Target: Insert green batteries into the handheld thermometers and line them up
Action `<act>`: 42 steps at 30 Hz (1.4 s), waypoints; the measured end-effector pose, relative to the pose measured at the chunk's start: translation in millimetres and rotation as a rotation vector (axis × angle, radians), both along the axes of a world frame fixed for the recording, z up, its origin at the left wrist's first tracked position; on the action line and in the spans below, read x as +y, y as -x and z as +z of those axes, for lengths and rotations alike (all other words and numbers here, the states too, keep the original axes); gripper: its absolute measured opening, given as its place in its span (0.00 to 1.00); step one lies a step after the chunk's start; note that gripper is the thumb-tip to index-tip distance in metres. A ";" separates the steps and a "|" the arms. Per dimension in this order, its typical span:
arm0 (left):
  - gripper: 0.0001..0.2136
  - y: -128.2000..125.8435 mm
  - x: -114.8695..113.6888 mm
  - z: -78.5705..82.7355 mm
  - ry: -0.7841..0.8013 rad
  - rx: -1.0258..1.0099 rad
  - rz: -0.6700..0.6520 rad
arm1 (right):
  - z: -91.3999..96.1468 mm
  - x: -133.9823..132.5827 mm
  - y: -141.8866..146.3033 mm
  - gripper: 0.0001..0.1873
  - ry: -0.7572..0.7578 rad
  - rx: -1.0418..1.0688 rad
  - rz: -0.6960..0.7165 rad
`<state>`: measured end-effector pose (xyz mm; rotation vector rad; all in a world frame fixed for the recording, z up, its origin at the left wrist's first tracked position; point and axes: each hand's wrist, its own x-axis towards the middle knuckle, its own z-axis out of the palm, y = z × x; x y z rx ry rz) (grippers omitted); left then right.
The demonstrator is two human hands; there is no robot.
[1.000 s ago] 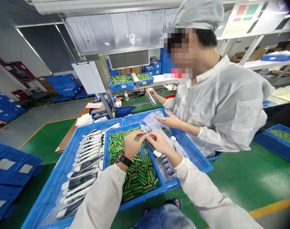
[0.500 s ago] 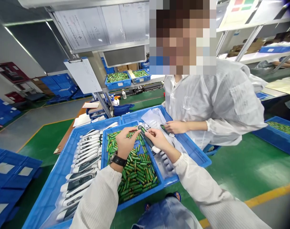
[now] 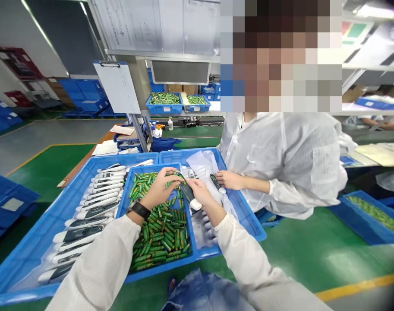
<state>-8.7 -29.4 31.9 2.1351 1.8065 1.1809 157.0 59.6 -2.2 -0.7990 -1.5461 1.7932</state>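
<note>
A grey-and-white handheld device point(image 3: 190, 196) is tilted over the blue tray of green batteries point(image 3: 164, 235), with its open battery slot facing up. Green shows in that slot near its upper end. My right hand point(image 3: 200, 192) grips the device along its side, fingers closed. At the upper end, the thumb and fingers of my left hand point(image 3: 161, 188) are pinched together on the device by the slot. Whether a loose battery is between them is hidden. Similar devices point(image 3: 102, 190) lie in a row in the left blue tray point(image 3: 28, 242).
Opposite, a co-worker's hand point(image 3: 231, 180) holds another such device point(image 3: 216, 181) above the right blue tray point(image 3: 255, 224), which contains wrapped devices. Battery bins point(image 3: 164, 109) stand on a shelf behind. A clipboard point(image 3: 117, 88) hangs on the post.
The view has shifted, so the trays and hands appear further left. My left hand's fingers have settled lower onto the device's slot. My right hand keeps its grip.
</note>
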 end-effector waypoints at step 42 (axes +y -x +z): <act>0.23 -47.2 1.8 -1.6 0.151 -1.295 0.177 | -1.8 -13.4 -0.8 0.21 -0.296 0.052 -0.019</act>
